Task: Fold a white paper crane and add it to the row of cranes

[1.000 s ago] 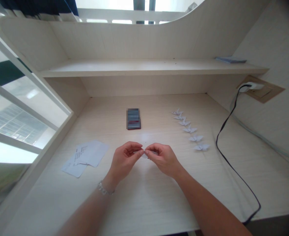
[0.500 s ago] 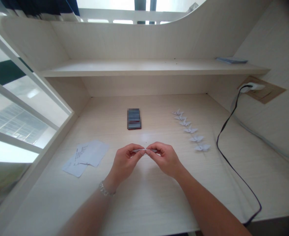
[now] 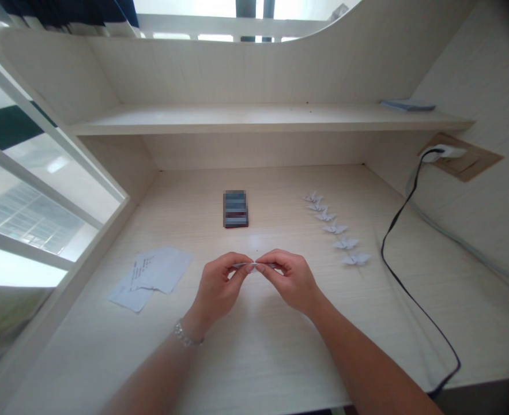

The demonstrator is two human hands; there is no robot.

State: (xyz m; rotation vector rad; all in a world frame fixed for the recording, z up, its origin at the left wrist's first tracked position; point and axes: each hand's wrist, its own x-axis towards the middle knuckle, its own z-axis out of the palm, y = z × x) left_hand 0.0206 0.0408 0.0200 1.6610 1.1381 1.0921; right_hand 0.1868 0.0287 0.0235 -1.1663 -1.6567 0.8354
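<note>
Above the middle of the desk, my left hand point(image 3: 222, 282) and my right hand point(image 3: 291, 278) meet fingertip to fingertip. Between them is a small folded piece of white paper point(image 3: 254, 264), pinched by thumb and forefinger on each side. Most of the paper is hidden behind the fingers, so its shape cannot be made out. To the right of my hands, several white paper cranes point(image 3: 335, 228) stand in a slanting row. A dark phone-like rectangle point(image 3: 236, 208), its face blurred, lies beyond my hands.
Overlapping paper sheets point(image 3: 163, 271), one with writing, lie on the left. A black cable point(image 3: 410, 291) runs from the wall socket point(image 3: 462, 158) down across the right side of the desk. A shelf point(image 3: 271, 115) spans the back, holding a flat bluish item point(image 3: 407, 105).
Both hands hold nearly the same pose, still pinching the paper. Any finger movement is too slight to make out.
</note>
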